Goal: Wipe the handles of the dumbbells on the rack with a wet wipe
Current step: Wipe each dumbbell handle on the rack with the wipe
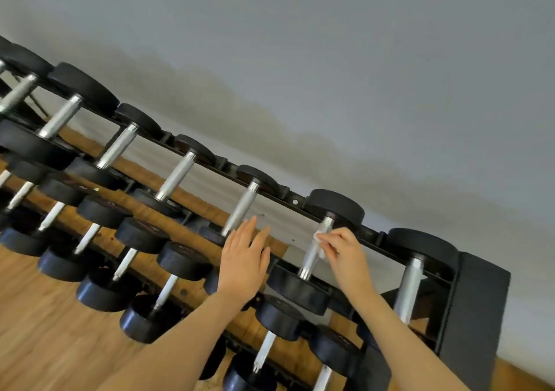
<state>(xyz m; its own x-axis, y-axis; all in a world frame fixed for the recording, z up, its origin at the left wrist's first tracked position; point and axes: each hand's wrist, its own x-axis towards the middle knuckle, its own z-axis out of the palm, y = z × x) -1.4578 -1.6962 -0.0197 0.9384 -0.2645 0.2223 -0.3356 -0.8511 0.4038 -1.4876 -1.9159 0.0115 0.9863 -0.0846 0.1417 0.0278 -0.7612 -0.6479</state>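
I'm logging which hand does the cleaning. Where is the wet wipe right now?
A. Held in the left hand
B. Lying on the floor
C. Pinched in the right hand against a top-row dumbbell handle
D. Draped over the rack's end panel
C: the right hand pinches the wet wipe against a top-row dumbbell handle, while the left hand is flat and holds nothing.

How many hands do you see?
2. The left hand, open, is over the rack; the right hand pinches the wet wipe against a top-row dumbbell handle. None seems hidden.
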